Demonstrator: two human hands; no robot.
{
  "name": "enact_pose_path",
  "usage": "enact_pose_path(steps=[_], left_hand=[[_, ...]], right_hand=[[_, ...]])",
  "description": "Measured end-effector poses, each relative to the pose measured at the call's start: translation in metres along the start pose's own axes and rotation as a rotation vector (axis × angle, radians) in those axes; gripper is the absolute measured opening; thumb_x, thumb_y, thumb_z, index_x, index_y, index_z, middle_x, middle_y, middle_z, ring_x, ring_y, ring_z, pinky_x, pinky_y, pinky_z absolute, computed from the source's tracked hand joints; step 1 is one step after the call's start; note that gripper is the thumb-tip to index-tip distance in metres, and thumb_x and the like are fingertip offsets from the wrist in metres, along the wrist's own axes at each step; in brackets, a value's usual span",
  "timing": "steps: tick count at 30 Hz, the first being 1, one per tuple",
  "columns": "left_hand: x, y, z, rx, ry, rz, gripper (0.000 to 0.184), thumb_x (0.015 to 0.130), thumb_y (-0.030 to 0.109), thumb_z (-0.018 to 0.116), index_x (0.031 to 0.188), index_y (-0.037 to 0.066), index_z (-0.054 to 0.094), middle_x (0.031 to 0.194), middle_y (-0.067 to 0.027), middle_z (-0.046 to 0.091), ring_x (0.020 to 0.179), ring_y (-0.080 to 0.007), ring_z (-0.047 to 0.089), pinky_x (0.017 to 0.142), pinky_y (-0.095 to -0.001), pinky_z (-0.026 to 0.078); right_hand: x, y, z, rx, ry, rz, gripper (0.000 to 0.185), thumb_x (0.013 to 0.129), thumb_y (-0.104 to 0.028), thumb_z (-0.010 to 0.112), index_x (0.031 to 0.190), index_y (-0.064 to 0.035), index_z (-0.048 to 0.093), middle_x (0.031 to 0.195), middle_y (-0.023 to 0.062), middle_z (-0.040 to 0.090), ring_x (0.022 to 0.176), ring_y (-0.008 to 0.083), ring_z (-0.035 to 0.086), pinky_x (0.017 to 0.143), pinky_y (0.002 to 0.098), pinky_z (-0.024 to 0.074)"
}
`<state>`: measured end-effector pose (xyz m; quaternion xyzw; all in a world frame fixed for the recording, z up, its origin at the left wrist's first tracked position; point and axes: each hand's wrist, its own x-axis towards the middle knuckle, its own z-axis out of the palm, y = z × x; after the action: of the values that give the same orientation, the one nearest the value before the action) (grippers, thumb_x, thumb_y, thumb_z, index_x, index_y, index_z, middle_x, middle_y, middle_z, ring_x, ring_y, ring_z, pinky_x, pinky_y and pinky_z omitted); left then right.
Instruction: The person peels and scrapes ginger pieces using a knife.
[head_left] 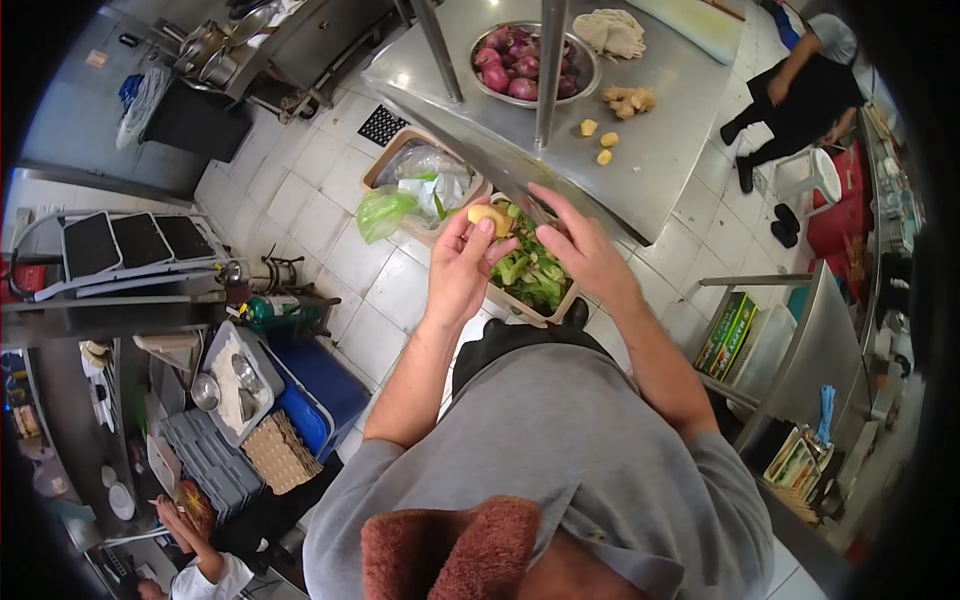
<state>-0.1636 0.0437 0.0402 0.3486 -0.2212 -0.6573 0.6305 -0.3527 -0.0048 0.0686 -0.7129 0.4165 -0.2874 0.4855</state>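
A pale yellow piece of ginger [487, 216] is held between the thumb and fingers of my left hand [462, 262]. To its right, my right hand [583, 245] has its fingers apart; a thin dark object lies near its fingertips, too small to make out. Under both hands stands a bin of green vegetable scraps [540, 275]. On the steel table [640, 180] ahead are several peeled ginger pieces [604, 157], an unpeeled ginger root [629, 101] and a colander of red onions [522, 68].
A second bin [380, 172] with plastic bags stands left of the scraps. A white cloth [610, 33] lies on the table. One person [810, 90] is at the upper right, another [205, 560] at the lower left. A steel shelf [815, 330] stands at right.
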Motion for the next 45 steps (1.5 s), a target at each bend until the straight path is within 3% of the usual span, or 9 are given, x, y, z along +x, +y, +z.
enact_pose_path(steps=[2, 10, 24, 26, 28, 31, 34, 37, 45], left_hand=[[0.002, 0.002, -0.008, -0.012, -0.016, 0.004, 0.036, 0.099, 0.009, 0.053, 0.134, 0.003, 0.048, 0.119, -0.0079, 0.061, 0.105, -0.0178, 0.062, 0.087, -0.0314, 0.054], [0.004, -0.002, -0.011, 0.01, 0.003, 0.069, 0.043, 0.096, 0.004, 0.055, 0.138, 0.0, 0.044, 0.118, -0.0082, 0.062, 0.098, -0.0145, 0.063, 0.083, -0.028, 0.052], [-0.001, -0.012, -0.01, 0.216, -0.001, 0.1, 0.045, 0.096, 0.001, 0.052, 0.14, -0.003, 0.043, 0.117, -0.0084, 0.062, 0.106, -0.0159, 0.061, 0.096, -0.0302, 0.048], [-0.002, -0.01, -0.006, 0.2, 0.048, 0.058, 0.045, 0.097, 0.002, 0.052, 0.141, -0.002, 0.042, 0.111, -0.0058, 0.063, 0.1, -0.0139, 0.061, 0.093, -0.0283, 0.048], [-0.002, -0.017, -0.017, 0.266, -0.023, 0.051, 0.045, 0.097, 0.004, 0.054, 0.14, -0.003, 0.044, 0.106, -0.005, 0.064, 0.094, -0.0123, 0.061, 0.086, -0.0265, 0.049], [-0.008, -0.017, -0.008, 0.3, -0.079, 0.023, 0.046, 0.096, 0.006, 0.056, 0.14, -0.003, 0.044, 0.098, -0.0044, 0.064, 0.085, -0.0107, 0.062, 0.079, -0.0246, 0.05], [-0.007, -0.008, -0.004, 0.217, -0.036, 0.013, 0.04, 0.097, 0.009, 0.057, 0.134, -0.002, 0.045, 0.095, -0.0062, 0.063, 0.083, -0.0127, 0.062, 0.078, -0.0256, 0.05], [0.002, -0.006, -0.021, -0.021, -0.028, -0.016, 0.018, 0.098, 0.01, 0.054, 0.114, 0.001, 0.052, 0.106, -0.0082, 0.062, 0.085, -0.0158, 0.06, 0.074, -0.0293, 0.048], [-0.001, -0.002, -0.015, 0.051, -0.005, 0.01, 0.024, 0.096, 0.005, 0.055, 0.119, 0.0, 0.055, 0.094, -0.0034, 0.064, 0.074, -0.0102, 0.054, 0.066, -0.0242, 0.044]], right_hand=[[-0.004, -0.001, 0.001, 0.026, -0.043, -0.018, 0.054, 0.093, -0.023, 0.054, 0.143, -0.0066, 0.041, 0.065, 0.0081, 0.05, 0.061, 0.0167, 0.045, 0.059, 0.0321, 0.0375], [-0.004, -0.012, 0.01, -0.046, -0.138, -0.196, 0.055, 0.094, -0.027, 0.058, 0.143, -0.0071, 0.043, 0.07, 0.0179, 0.056, 0.059, 0.0319, 0.054, 0.06, 0.04, 0.0419], [0.01, -0.001, 0.019, -0.052, -0.098, -0.182, 0.049, 0.096, -0.03, 0.055, 0.139, -0.0094, 0.045, 0.068, 0.0173, 0.055, 0.056, 0.0319, 0.052, 0.057, 0.0415, 0.0395], [0.01, -0.003, 0.019, -0.072, -0.101, -0.172, 0.047, 0.096, -0.03, 0.054, 0.138, -0.0093, 0.046, 0.066, 0.0169, 0.055, 0.056, 0.0312, 0.053, 0.057, 0.0415, 0.0393], [0.01, -0.009, 0.018, -0.059, -0.181, -0.032, 0.044, 0.097, -0.027, 0.053, 0.133, -0.0028, 0.045, 0.092, 0.0166, 0.067, 0.082, 0.0307, 0.065, 0.079, 0.0365, 0.0476], [0.019, 0.001, 0.022, 0.105, -0.075, -0.076, 0.043, 0.097, -0.03, 0.053, 0.133, -0.0069, 0.047, 0.073, 0.0189, 0.061, 0.069, 0.0326, 0.063, 0.065, 0.04, 0.0453], [0.019, -0.003, 0.015, 0.051, 0.052, -0.14, 0.043, 0.097, -0.03, 0.053, 0.133, -0.006, 0.047, 0.08, 0.0204, 0.065, 0.077, 0.0344, 0.065, 0.07, 0.0397, 0.0477], [0.004, 0.002, 0.003, -0.039, -0.072, -0.065, 0.047, 0.097, -0.03, 0.054, 0.137, -0.0066, 0.045, 0.086, 0.0206, 0.065, 0.075, 0.0344, 0.063, 0.07, 0.0406, 0.0469], [-0.006, -0.015, 0.008, -0.161, -0.178, -0.169, 0.056, 0.094, -0.033, 0.058, 0.143, -0.0102, 0.042, 0.076, 0.0177, 0.061, 0.064, 0.034, 0.059, 0.061, 0.0418, 0.0437]])
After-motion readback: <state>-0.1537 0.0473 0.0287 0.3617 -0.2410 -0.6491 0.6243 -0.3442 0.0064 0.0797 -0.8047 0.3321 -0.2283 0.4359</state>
